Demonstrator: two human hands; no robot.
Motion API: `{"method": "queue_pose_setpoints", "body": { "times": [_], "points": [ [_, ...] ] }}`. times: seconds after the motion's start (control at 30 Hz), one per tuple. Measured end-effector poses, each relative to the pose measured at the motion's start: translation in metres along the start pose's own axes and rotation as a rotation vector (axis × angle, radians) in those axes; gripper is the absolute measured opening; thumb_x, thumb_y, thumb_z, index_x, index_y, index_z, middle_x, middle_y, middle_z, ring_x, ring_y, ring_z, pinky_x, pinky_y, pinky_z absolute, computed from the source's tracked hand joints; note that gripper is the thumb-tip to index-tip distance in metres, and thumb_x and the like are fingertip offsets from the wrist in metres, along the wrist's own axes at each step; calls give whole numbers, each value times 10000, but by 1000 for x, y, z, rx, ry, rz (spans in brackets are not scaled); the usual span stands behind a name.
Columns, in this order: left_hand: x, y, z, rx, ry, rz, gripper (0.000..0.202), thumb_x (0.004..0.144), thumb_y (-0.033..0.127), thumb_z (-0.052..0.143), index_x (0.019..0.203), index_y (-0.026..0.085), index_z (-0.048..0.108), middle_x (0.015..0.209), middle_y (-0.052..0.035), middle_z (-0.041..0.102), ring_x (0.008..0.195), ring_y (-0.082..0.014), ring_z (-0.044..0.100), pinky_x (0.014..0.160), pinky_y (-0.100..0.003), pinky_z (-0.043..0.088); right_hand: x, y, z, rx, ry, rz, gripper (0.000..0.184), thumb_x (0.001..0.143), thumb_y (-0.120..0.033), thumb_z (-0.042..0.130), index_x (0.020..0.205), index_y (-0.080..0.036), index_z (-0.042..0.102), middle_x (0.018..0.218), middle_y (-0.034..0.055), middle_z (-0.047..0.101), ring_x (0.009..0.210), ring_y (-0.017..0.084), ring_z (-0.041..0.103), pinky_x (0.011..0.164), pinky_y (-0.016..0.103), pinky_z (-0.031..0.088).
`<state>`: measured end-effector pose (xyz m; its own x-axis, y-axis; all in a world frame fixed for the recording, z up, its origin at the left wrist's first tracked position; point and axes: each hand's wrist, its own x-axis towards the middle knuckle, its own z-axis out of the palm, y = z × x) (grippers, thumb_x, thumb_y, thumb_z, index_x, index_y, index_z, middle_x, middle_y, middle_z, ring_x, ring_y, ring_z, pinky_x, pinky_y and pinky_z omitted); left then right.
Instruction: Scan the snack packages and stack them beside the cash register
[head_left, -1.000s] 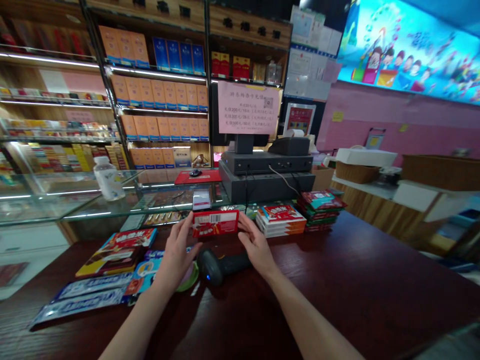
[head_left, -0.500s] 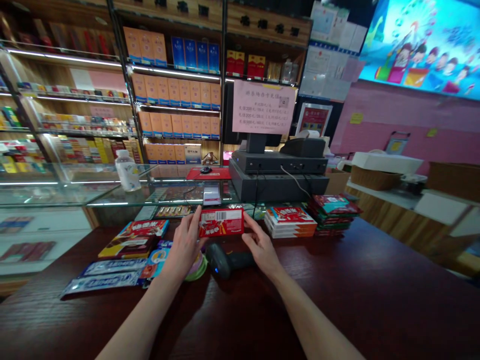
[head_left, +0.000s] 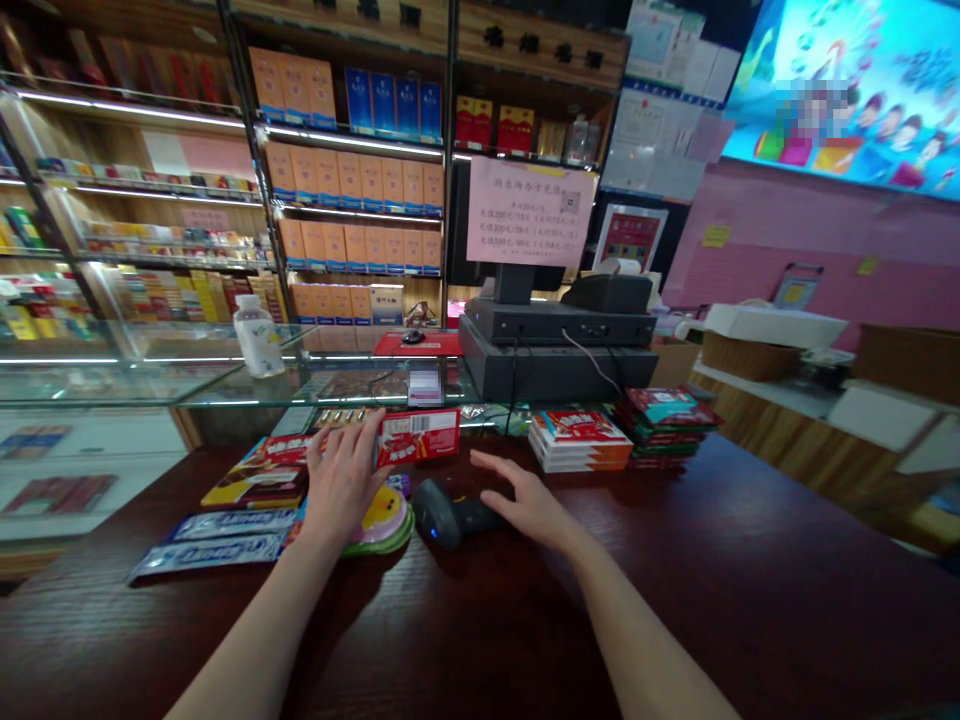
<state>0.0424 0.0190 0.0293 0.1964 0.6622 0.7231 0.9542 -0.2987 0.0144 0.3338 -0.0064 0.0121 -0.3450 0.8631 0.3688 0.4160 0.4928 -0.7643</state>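
My left hand (head_left: 343, 480) grips a small red snack box (head_left: 421, 438) by its left end, with a white barcode panel facing me. The box is held above the dark tabletop. My right hand (head_left: 531, 502) is apart from it, fingers stretched out and holding nothing. Just left of that hand lies a black barcode scanner (head_left: 441, 515) with a blue light, its handle end partly behind the fingers. Under and beside my left hand are a round pink, yellow and green item (head_left: 386, 515), long blue-and-silver packets (head_left: 214, 545) and a red-and-yellow snack pack (head_left: 255, 470).
On the right of the dark table (head_left: 675, 600) stand a stack of red-and-white boxes (head_left: 581, 442) and a pile of red and green packets (head_left: 669, 425). Behind are a glass counter with a bottle (head_left: 259, 338), a cash register (head_left: 555, 350) and a pink notice (head_left: 525, 212).
The red box has moved left with my left hand. My right hand has let go of its right end and now sits lower and apart from it.
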Motion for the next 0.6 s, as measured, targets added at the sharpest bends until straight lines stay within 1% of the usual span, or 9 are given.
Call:
{"method": "queue_pose_setpoints", "body": {
  "times": [0.1, 0.17, 0.2, 0.37, 0.5, 0.6],
  "points": [
    [0, -6, -1, 51, 5, 0, 712, 861, 306, 638, 1515, 235, 365, 1172, -126, 670, 1137, -325, 571, 1136, -542, 271, -5, 0, -2, -125, -138, 25, 736, 734, -304, 786, 1426, -356, 542, 1369, 40, 646, 1250, 290, 582, 1101, 483, 393],
    [-1, -8, -1, 59, 12, 1, 698, 863, 292, 638, 1508, 231, 379, 1162, -121, 673, 1132, -323, 570, 1143, -541, 266, -6, 0, 0, -221, -183, 28, 805, 661, -310, 841, 1412, -371, 558, 1335, 42, 663, 1198, 307, 599, 1058, 470, 411],
    [-1, -8, -1, 56, 16, 1, 694, 863, 286, 639, 1506, 228, 385, 1160, -119, 674, 1132, -323, 568, 1147, -541, 262, -6, 0, 2, -264, -194, 22, 811, 650, -298, 845, 1407, -369, 565, 1322, 46, 669, 1177, 308, 603, 1040, 461, 415],
    [-3, -11, 4, 4, 21, -11, 695, 864, 267, 640, 1511, 238, 387, 1173, -115, 671, 1146, -323, 560, 1164, -550, 232, -4, -1, 9, -389, -230, -15, 737, 718, -266, 781, 1417, -332, 556, 1304, 61, 676, 1153, 298, 596, 1015, 447, 392],
    [-4, -12, 4, -6, 17, -16, 705, 854, 261, 653, 1509, 232, 396, 1166, -116, 674, 1149, -323, 561, 1167, -541, 232, -4, -1, 11, -415, -216, -51, 653, 778, -257, 725, 1407, -324, 563, 1269, 59, 692, 1119, 277, 602, 990, 424, 395],
    [-3, -11, 2, 24, 8, -21, 699, 850, 250, 653, 1503, 233, 401, 1174, -111, 677, 1161, -319, 561, 1164, -532, 242, -4, -3, 10, -422, -202, -81, 654, 784, -229, 703, 1415, -309, 553, 1254, 59, 699, 1106, 269, 609, 988, 417, 401]
  ]
}}
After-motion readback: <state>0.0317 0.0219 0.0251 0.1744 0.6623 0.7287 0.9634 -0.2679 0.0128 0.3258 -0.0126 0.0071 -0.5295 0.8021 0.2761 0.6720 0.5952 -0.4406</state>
